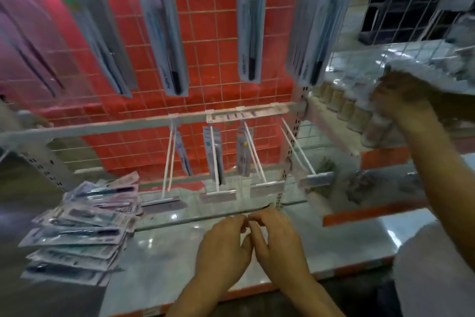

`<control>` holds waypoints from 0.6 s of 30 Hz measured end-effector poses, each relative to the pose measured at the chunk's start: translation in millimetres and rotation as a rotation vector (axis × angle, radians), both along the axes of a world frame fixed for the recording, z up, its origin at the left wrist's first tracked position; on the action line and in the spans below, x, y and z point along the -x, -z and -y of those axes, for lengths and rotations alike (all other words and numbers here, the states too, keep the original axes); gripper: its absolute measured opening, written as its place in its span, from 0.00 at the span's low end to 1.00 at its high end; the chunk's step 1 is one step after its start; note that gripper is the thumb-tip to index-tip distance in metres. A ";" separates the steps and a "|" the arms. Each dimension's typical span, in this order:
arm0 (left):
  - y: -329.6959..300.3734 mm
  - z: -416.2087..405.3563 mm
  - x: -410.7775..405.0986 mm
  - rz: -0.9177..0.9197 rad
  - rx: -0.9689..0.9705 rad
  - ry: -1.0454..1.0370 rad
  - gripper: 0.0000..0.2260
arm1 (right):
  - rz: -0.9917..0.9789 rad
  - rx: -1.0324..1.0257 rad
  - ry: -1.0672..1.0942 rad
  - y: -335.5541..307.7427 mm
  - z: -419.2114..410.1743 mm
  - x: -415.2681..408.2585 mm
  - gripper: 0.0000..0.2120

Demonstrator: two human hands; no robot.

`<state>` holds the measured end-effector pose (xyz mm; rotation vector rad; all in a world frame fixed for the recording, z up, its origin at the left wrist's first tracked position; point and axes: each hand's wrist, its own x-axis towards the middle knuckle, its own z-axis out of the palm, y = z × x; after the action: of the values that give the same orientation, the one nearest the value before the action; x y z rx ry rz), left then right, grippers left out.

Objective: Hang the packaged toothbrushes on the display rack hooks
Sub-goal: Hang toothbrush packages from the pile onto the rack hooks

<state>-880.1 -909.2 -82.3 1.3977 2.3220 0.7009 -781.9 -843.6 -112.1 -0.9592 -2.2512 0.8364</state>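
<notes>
A loose pile of packaged toothbrushes (77,226) lies on the pale shelf (164,247) at the left. Several packs hang from the upper row of the red wire display rack (205,33), one of them a toothbrush pack (250,21) in the middle. The lower row has white hooks (257,159) with price tags. A few packs (213,154) hang there; the rightmost hook (298,147) is bare. My left hand (223,242) and my right hand (279,237) hover together over the shelf's front. Their loosely curled fingertips meet, and I see nothing held in them.
Another person's arm (416,141) reaches in from the right, its hand (401,95) on packets at the neighbouring shelf. A row of small bottles (354,111) lines that shelf. A grey upright post (46,162) stands at the left.
</notes>
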 end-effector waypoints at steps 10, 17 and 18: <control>-66.8 -23.6 52.0 -0.225 -0.102 -0.033 0.12 | -0.038 -0.215 0.031 -69.8 -58.0 44.3 0.04; -64.7 -61.2 109.3 -0.283 -0.064 -0.022 0.15 | 0.250 -0.320 0.100 -65.5 -152.8 114.4 0.15; -62.6 -65.6 115.8 -0.273 -0.050 -0.020 0.15 | 0.287 -0.332 0.111 -63.3 -163.0 122.5 0.17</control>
<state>-995.9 -843.6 -19.7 1.5808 2.5439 0.6100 -904.4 -680.6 -48.8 -1.0841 -2.4468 0.2744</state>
